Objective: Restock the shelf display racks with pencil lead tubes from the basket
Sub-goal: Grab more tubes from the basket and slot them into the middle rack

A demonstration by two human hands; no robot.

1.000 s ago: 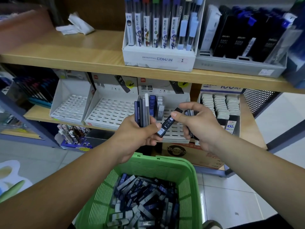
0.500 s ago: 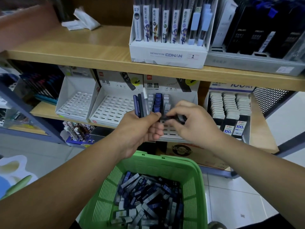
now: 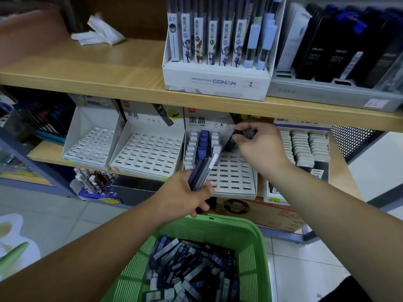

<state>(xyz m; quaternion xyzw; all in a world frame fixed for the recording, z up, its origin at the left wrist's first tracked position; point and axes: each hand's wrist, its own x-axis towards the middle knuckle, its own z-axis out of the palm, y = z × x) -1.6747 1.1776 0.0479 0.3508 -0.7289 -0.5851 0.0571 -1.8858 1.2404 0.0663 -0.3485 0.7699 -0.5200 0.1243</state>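
My left hand [image 3: 187, 194] grips a fanned bundle of pencil lead tubes [image 3: 202, 171], dark blue, grey and white, just above the basket's far rim. My right hand [image 3: 259, 147] pinches a black lead tube [image 3: 231, 142] and holds it tilted over the upper part of the white slotted display rack [image 3: 231, 177] on the lower shelf. The rack's left columns hold several blue and white tubes [image 3: 201, 144]. Below my arms a green plastic basket [image 3: 250, 243] holds a heap of lead tubes [image 3: 192, 271].
Two more white slotted racks [image 3: 148, 151] [image 3: 91, 144] stand to the left on the lower shelf. Stacked erasers [image 3: 303, 147] sit to the right. The upper wooden shelf [image 3: 109, 70] carries a Conan pencil box [image 3: 216, 81] and dark packs. A cardboard box [image 3: 266, 212] lies beneath.
My right hand has taken a tube from the left hand's bundle and carried it up and right to the rack. The left hand has dropped slightly toward the basket.
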